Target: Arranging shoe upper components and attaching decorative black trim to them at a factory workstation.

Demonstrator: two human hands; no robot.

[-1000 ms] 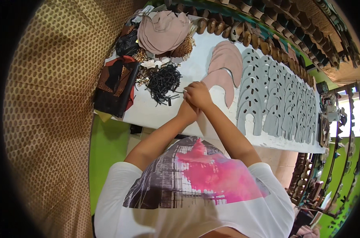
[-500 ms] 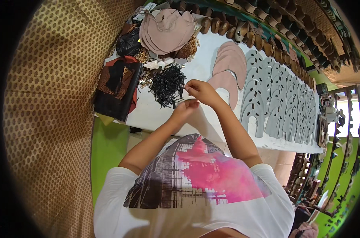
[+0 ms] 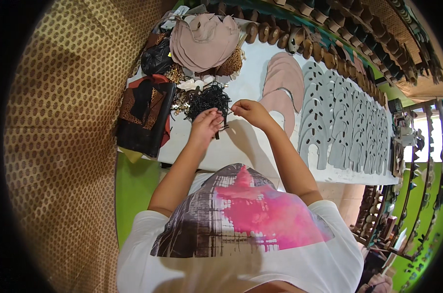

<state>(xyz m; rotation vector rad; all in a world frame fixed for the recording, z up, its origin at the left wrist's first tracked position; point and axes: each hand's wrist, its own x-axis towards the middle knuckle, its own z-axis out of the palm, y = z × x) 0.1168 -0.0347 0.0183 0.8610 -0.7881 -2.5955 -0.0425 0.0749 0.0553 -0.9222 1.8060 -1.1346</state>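
Observation:
On the white table lies a tangled heap of thin black beaded-looking strips (image 3: 207,97). My left hand (image 3: 205,126) is at the near edge of this heap, its fingers curled and the tips drawn together. A few dark strip ends show just beside those fingers. To the right, my right hand (image 3: 253,114) has its thumb and forefinger pinched together, pointing at the heap. Whatever either pinch holds is too small to make out. A gap separates the two hands.
Pink cut pieces (image 3: 284,78) and rows of grey U-shaped pieces (image 3: 313,128) lie to the right. Behind the heap sits a stack of pink pieces (image 3: 204,46). A black folded sheet (image 3: 155,119) is at left, beside a patterned curtain (image 3: 75,146). Brown shoe lasts (image 3: 275,35) line the back.
My left hand has moved up and left, from below my right hand to the edge of the black heap. My right hand has shifted slightly and stays pinched.

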